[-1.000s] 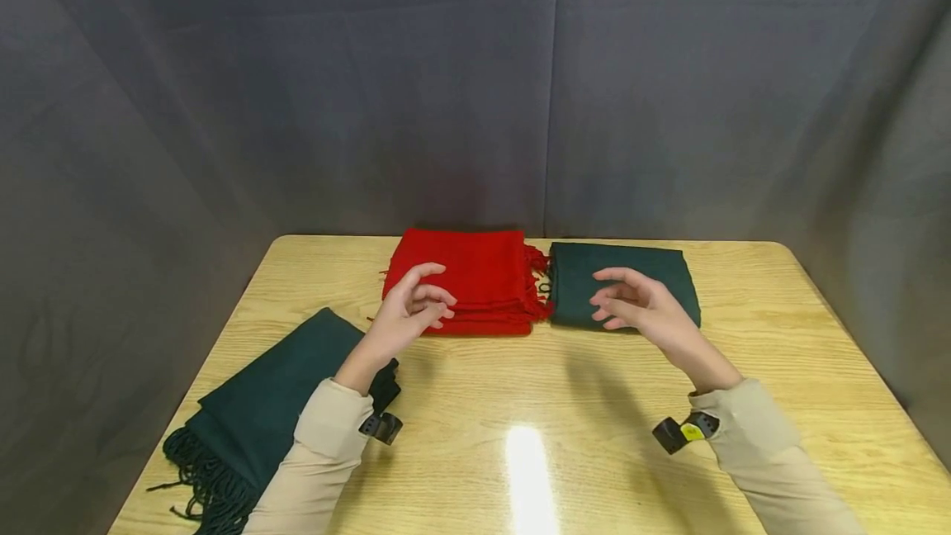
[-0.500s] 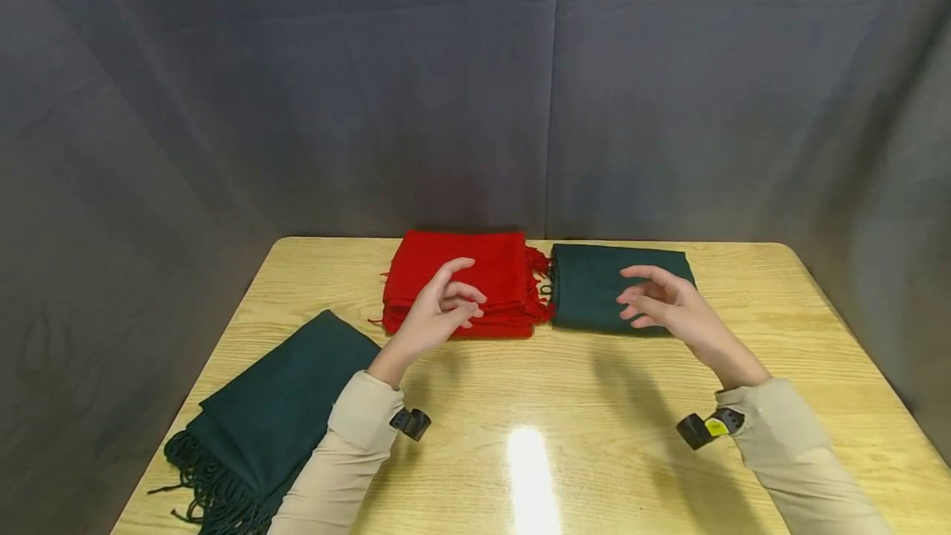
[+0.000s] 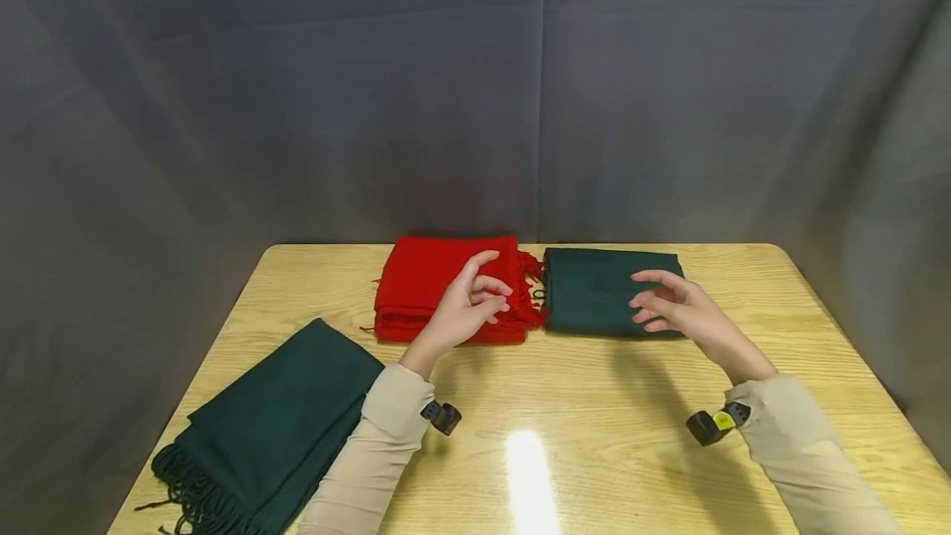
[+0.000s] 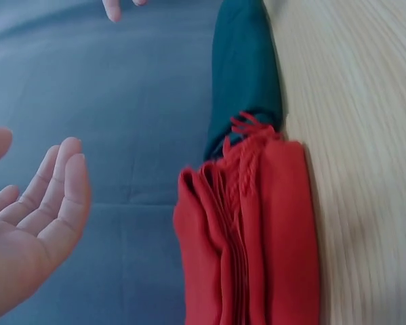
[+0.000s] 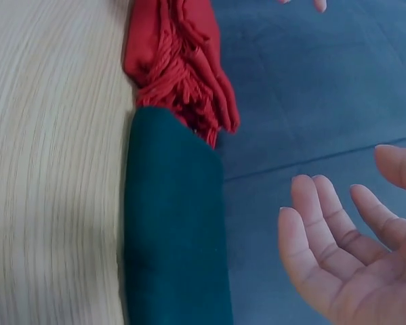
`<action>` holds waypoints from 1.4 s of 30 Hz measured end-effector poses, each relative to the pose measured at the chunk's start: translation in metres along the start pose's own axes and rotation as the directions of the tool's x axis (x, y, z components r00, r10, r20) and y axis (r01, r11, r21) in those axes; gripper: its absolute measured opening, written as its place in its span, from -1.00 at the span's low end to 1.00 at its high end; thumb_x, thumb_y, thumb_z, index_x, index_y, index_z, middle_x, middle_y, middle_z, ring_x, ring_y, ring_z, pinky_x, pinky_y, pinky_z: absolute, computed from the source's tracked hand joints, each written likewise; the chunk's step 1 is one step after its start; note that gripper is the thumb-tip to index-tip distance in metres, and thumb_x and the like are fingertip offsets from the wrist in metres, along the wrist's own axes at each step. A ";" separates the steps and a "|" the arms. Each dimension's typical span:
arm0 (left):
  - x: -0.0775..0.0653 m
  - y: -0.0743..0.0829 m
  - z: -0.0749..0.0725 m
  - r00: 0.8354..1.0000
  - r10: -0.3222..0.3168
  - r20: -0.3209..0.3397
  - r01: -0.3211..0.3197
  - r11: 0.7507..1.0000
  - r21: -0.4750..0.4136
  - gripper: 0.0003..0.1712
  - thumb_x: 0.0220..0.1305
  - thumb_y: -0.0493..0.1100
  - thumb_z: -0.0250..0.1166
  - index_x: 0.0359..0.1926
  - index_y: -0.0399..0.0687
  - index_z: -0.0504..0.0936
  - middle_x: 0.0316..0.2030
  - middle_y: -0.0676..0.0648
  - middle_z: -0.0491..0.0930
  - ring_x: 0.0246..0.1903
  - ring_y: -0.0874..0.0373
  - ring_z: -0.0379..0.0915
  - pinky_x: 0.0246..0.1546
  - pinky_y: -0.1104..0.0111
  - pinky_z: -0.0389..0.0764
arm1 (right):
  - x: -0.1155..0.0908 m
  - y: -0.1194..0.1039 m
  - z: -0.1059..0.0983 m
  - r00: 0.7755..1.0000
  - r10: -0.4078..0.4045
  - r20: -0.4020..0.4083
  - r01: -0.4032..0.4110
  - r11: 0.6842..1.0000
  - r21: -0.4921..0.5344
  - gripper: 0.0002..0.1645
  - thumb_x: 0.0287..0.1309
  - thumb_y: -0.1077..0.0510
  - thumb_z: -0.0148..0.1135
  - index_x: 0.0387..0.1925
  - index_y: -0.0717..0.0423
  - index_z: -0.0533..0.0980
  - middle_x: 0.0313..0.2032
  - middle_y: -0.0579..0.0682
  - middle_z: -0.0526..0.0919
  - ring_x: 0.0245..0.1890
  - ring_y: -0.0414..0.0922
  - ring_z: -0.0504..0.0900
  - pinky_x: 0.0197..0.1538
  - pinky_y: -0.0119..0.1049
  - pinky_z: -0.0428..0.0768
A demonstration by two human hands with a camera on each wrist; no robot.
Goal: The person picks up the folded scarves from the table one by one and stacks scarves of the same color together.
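Observation:
My left hand (image 3: 470, 304) hovers over the table with loosely bent fingers, overlapping the folded red scarf (image 3: 416, 279) in the head view. Nothing is in its palm in the left wrist view. My right hand (image 3: 679, 308) hangs in the air in front of a folded dark green scarf (image 3: 587, 291), its fingers relaxed and holding nothing. The red scarf's fringe (image 5: 179, 81) meets the near end of the green one in the right wrist view. Another dark green scarf (image 3: 275, 411), loosely folded with its fringe toward me, lies on the left beside my left forearm.
The pale wooden table (image 3: 579, 403) carries all the scarves. A grey cloth curtain (image 3: 416, 89) rises behind its back edge and along both sides. Small black cameras, one of them a wrist camera (image 3: 442, 417), sit on both wrists.
Both hands have drifted to the right above the table, the left one farther. The view has shifted slightly. The scarves lie as before.

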State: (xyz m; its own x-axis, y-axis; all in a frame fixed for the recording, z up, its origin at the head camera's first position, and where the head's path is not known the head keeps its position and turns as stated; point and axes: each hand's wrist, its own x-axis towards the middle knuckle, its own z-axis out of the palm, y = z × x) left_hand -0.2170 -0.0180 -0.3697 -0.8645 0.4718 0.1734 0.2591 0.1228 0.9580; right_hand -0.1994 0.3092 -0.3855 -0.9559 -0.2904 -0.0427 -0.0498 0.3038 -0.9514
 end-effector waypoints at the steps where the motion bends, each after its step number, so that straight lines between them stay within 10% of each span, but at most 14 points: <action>1: 0.004 -0.005 0.002 1.000 0.001 -0.003 -0.001 1.000 0.000 -0.34 0.22 -0.44 0.07 0.31 -0.19 0.07 -0.16 -0.34 0.49 -0.26 -0.16 0.52 -0.28 0.12 0.56 | 0.001 0.002 -0.001 1.000 0.008 -0.002 -0.008 1.000 -0.006 -0.48 0.29 0.14 -0.01 0.21 0.25 0.16 -0.21 -0.01 0.53 -0.22 0.00 0.60 -0.21 -0.24 0.58; 13: 0.048 -0.040 0.026 0.998 -0.016 -0.054 0.015 1.000 -0.026 -0.32 0.19 -0.38 0.14 0.30 -0.03 0.13 -0.20 -0.24 0.52 -0.35 0.00 0.54 -0.37 0.20 0.58 | 0.014 0.022 -0.027 0.994 0.091 -0.053 -0.094 0.994 -0.059 -0.36 0.30 0.03 -0.02 0.24 0.33 0.11 -0.11 0.23 0.46 -0.26 -0.10 0.61 -0.23 -0.26 0.58; 28: 0.085 -0.060 0.047 0.980 -0.175 -0.090 0.170 0.984 -0.055 -0.27 0.16 -0.37 0.15 0.32 0.07 0.13 0.03 -0.31 0.39 -0.18 -0.08 0.49 -0.26 0.11 0.55 | 0.025 0.044 -0.049 0.972 0.199 -0.121 -0.209 0.975 -0.078 -0.26 0.30 -0.09 -0.08 0.27 0.38 0.08 0.04 0.35 0.33 -0.18 -0.13 0.53 -0.14 -0.27 0.55; 34: 0.098 -0.075 0.059 0.962 -0.253 -0.104 0.241 0.964 -0.116 -0.25 0.13 -0.35 0.19 0.33 0.03 0.13 0.14 -0.31 0.27 -0.26 0.01 0.43 -0.41 0.36 0.48 | 0.025 0.057 -0.052 0.942 0.229 -0.246 -0.254 0.964 -0.076 -0.22 0.26 -0.17 -0.08 0.26 0.35 0.13 0.11 0.29 0.27 -0.14 -0.08 0.40 -0.13 -0.32 0.52; 42: 0.108 -0.085 0.074 0.940 -0.310 -0.141 0.299 0.950 -0.093 -0.25 0.12 -0.28 0.22 0.33 0.00 0.15 0.22 -0.24 0.20 0.17 -0.07 0.17 0.02 0.14 0.39 | 0.022 0.073 -0.050 0.920 0.265 -0.289 -0.305 0.947 -0.100 -0.27 0.28 -0.12 -0.07 0.24 0.35 0.17 0.26 0.33 0.09 0.11 0.24 0.20 0.02 0.03 0.31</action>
State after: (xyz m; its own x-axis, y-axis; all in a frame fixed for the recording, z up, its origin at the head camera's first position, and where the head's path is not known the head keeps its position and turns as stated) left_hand -0.3003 0.0872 -0.4492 -0.9540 0.2820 -0.1019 -0.0529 0.1762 0.9829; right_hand -0.2384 0.3706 -0.4401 -0.9761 0.0761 -0.2034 0.2152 0.4670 -0.8577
